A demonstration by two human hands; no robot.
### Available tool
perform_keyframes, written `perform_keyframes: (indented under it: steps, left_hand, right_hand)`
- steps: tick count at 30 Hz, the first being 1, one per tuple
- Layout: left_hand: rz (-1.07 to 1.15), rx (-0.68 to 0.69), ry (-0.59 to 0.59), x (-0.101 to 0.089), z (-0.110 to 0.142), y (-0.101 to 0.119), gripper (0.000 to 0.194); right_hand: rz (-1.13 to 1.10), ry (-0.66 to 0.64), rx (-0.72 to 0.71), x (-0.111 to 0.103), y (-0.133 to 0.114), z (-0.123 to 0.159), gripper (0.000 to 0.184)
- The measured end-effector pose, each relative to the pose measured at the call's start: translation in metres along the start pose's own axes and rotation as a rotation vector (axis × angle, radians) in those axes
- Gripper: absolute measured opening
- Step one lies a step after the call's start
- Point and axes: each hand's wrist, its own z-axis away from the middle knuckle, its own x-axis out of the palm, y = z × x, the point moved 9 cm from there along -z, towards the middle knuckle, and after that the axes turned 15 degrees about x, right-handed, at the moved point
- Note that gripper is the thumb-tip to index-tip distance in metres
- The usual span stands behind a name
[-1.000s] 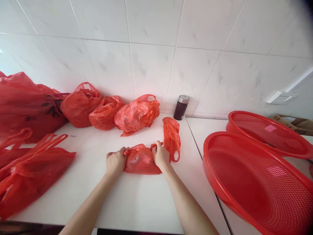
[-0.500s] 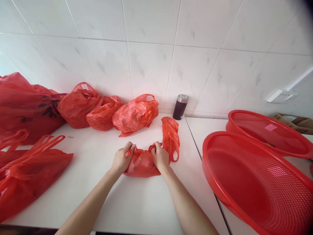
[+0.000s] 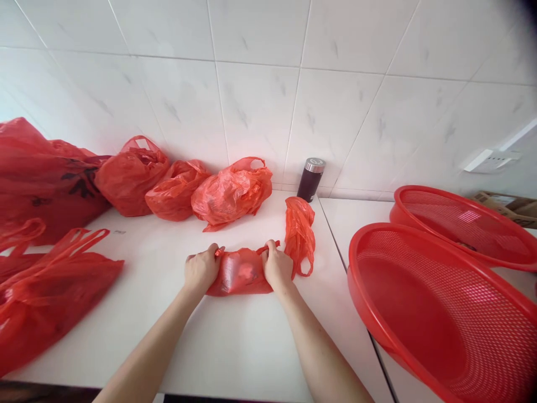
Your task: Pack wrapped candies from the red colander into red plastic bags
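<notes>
A small red plastic bag lies on the white table between my two hands, its film stretched over contents that I cannot make out. My left hand is closed on the bag's upper left corner, and a twist of film pokes out by the thumb. At the upper right corner my right hand grips the bag, with a bit of handle sticking up above the fingers. Just right of that hand lies a flattened red plastic bag, its handle loop toward me.
Several filled red bags line the tiled wall, with more red bags at the left. A dark thermos stands by the wall. Two red mesh baskets sit at the right, before a cardboard box and a wall socket.
My hands have moved apart, the left one going leftward, and the bag's top edge is pulled straighter between them. The flattened bag lies slightly farther right.
</notes>
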Motion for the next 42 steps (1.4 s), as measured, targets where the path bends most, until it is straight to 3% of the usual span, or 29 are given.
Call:
perform_keyframes:
  steps: [10, 20, 26, 30, 32, 35, 37, 39, 42]
  left_hand:
    - [-0.087, -0.006, -0.1, 0.004, 0.001, -0.002, 0.044]
    - [0.022, -0.002, 0.115, -0.011, 0.021, -0.004, 0.036]
    - [0.281, -0.113, 0.175, -0.024, 0.053, -0.04, 0.046]
    - [0.377, -0.133, 0.255, -0.046, 0.053, -0.053, 0.046]
    - [0.363, -0.112, 0.341, -0.064, 0.046, -0.044, 0.043]
    - [0.333, 0.052, 0.375, -0.078, 0.029, 0.002, 0.04]
    - [0.342, 0.198, 0.265, -0.07, 0.017, 0.04, 0.035]
    - [0.36, 0.273, 0.132, -0.057, 0.011, 0.065, 0.022]
    - [0.393, 0.242, 0.039, -0.06, 0.016, 0.061, 0.012]
  right_hand:
    - [0.027, -0.004, 0.0, 0.004, 0.0, 0.0, 0.018]
    - [-0.139, 0.026, 0.061, -0.005, 0.011, -0.005, 0.02]
    - [-0.368, 0.063, 0.075, -0.01, 0.018, -0.007, 0.027]
    - [-0.543, 0.069, 0.015, -0.011, 0.016, -0.007, 0.026]
    - [-0.632, 0.074, -0.024, -0.013, 0.015, -0.006, 0.026]
    - [-0.747, 0.086, -0.076, -0.017, 0.014, -0.001, 0.028]
    - [-0.805, 0.094, -0.099, -0.021, 0.015, 0.003, 0.029]
    - [-0.852, 0.092, -0.118, -0.025, 0.015, 0.007, 0.03]
    - [-0.906, 0.075, -0.141, -0.031, 0.016, 0.013, 0.031]
